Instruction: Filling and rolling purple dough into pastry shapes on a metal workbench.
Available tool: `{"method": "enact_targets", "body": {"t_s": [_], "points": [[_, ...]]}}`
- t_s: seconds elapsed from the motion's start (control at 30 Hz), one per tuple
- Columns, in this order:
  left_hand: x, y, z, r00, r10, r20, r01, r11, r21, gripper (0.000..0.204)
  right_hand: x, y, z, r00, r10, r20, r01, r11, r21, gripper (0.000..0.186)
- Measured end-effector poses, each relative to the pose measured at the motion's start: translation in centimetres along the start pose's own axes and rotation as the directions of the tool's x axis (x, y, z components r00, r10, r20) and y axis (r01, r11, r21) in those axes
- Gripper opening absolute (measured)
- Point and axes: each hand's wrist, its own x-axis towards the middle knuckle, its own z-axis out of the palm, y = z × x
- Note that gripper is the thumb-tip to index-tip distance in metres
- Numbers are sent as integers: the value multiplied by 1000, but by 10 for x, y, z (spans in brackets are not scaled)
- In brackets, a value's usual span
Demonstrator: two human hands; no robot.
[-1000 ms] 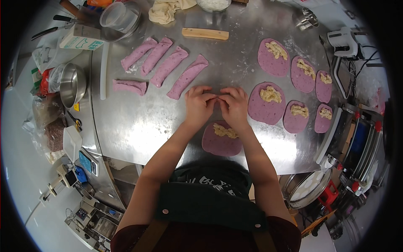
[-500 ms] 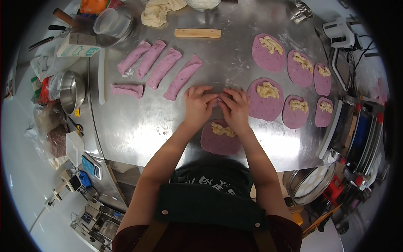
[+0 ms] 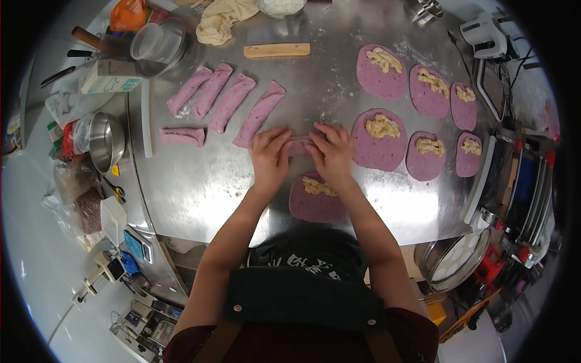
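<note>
A short purple dough roll [image 3: 298, 146] lies on the steel table between my hands. My left hand [image 3: 269, 156] is bent around its left end, thumb along the near side. At the other end my right hand [image 3: 332, 152] grips it in the same way, fingers curled over the far side. Both palms hide the roll's ends. Just nearer to me rests a flat purple dough piece [image 3: 315, 209] with a strip of pale, lumpy filling [image 3: 319, 187] across its upper part. To the left lie several rolled dough pieces [image 3: 232, 103], one of them crosswise [image 3: 182, 137].
Several flat dough rounds [image 3: 379, 151] topped with filling lie right of my hands. A wooden-sided scraper [image 3: 277, 50], a cloth [image 3: 225, 23] and a white bowl [image 3: 282, 6] are at the far side. A metal bowl [image 3: 107, 143] stands left; a hand mixer [image 3: 483, 37] stands far right.
My hands have moved slightly left and spread apart along the dough, so more of the roll shows between them. The whole view has shifted a little.
</note>
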Motion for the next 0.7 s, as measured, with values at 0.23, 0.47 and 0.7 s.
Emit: {"method": "enact_targets", "body": {"t_s": [0.23,0.47,0.7], "points": [[-12,0,-13,996,-88,-19,88,996,31,15,-3,6,14,1000,1,-1,-1,1000,3,12],[-20,-1,-14,994,-106,-29,106,994,9,12,-1,-3,10,997,32,-66,-33,999,-16,10],[-18,0,-11,998,-60,-21,60,998,-4,16,0,6,14,1000,-21,12,21,1000,8,21]]}}
